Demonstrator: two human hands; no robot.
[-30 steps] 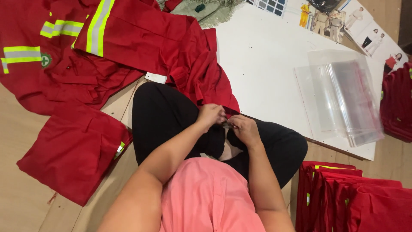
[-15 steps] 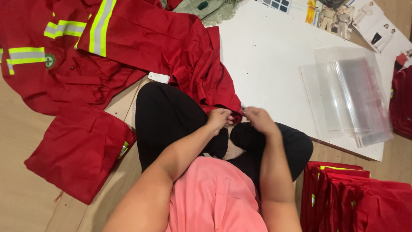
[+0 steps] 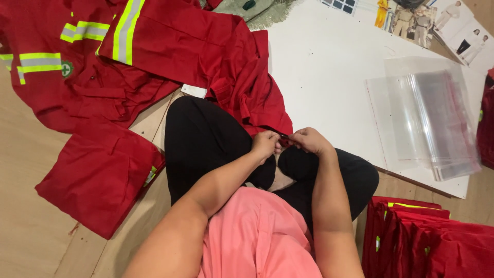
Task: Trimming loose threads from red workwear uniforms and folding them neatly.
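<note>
Fingers of both hands pinch the same edge of red work-garment fabric (image 3: pixel 242 98), thumbs pressed to forefingers, clenched on a small fold at frame centre. Left hand (image 3: pixel 265 145) and right hand (image 3: pixel 307 141) sit knuckle to knuckle, touching over the black-trousered lap. Compared with half a second ago the hands hold much the same pinch; only their place in the frame has shifted, so the fine work at the hem looks ongoing. The garment trails up to the upper left, with yellow-and-grey reflective bands. Clear plastic bags (image 3: pixel 427 118) lie at right on a white board (image 3: pixel 319 67). Folded red garments (image 3: pixel 427 237) are stacked lower right.
</note>
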